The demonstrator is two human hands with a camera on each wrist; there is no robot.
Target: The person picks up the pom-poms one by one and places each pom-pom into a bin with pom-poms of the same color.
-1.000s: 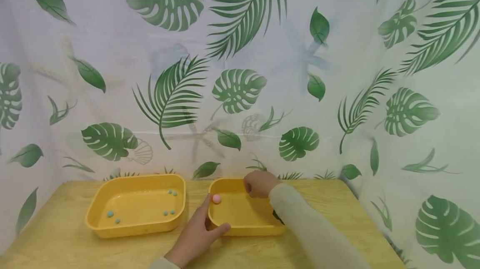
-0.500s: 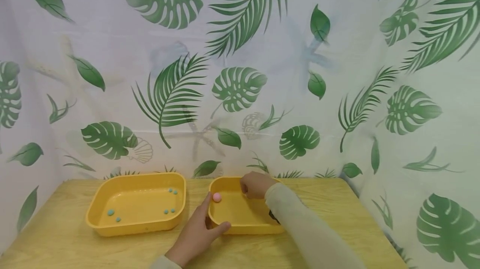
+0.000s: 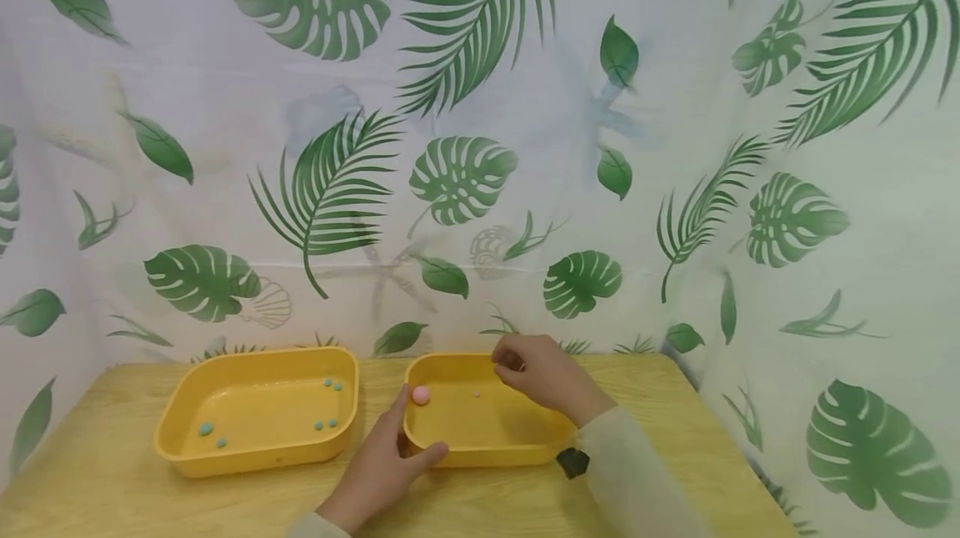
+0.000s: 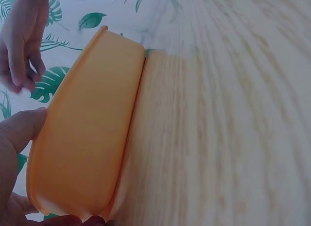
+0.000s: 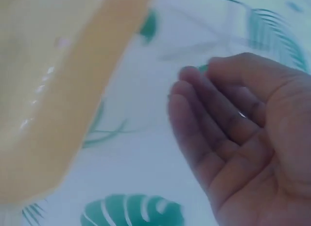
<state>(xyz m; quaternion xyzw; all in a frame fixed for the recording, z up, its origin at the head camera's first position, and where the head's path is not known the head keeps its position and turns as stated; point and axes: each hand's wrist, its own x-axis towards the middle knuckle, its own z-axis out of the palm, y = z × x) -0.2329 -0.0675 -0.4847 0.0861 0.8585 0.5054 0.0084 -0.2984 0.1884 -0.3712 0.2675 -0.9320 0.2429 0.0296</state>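
Note:
In the head view, my left hand grips the front left corner of the right-hand yellow tray, thumb along the front rim and fingers down the left side. The left wrist view shows the thumb at the tray's rim. My right hand hovers over the tray's back right part, fingers loosely bent, with nothing visible between them in the right wrist view. Inside this tray lie a pink ball near the left wall and a tiny pink ball near the middle.
A second yellow tray stands to the left on the wooden table, with several small teal balls in it. Behind the table hangs a white leaf-print curtain. The right wrist wears a dark band.
My right hand has lifted and its fingers have loosened; the tiny pink ball now shows on the tray floor. The left hand keeps its grip. The head view has shifted slightly.

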